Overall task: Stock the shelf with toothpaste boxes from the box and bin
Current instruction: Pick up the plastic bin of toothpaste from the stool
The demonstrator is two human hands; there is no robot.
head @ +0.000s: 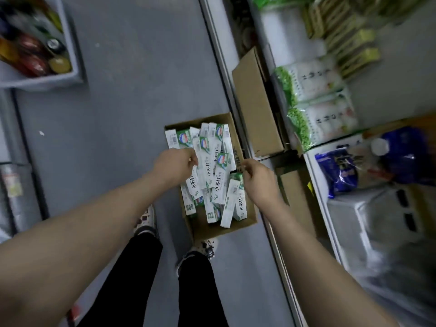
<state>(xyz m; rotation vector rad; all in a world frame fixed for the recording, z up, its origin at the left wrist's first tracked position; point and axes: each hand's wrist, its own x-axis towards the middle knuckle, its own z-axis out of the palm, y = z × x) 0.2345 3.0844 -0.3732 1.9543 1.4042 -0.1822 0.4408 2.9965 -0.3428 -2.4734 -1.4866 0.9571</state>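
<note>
Our left hand [175, 165]: fingers curled down onto the toothpaste boxes [213, 175]; whether it grips one we cannot tell. Our right hand [258, 182]: fingers curled at the pile's right edge, grip likewise unclear. Boxes lie jumbled in the carton [203, 226] on the floor, just left of the shelf [396, 86], presumably for short reaches.

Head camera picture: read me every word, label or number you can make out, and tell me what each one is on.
"小苏打": printed along the white toothpaste boxes in the cardboard box.
Barcodes and fine print on those boxes: too small to read.
Dark print on the cardboard box's right edge: blurred.
Characters on the white-and-green bags on the shelf: blurred.
</note>
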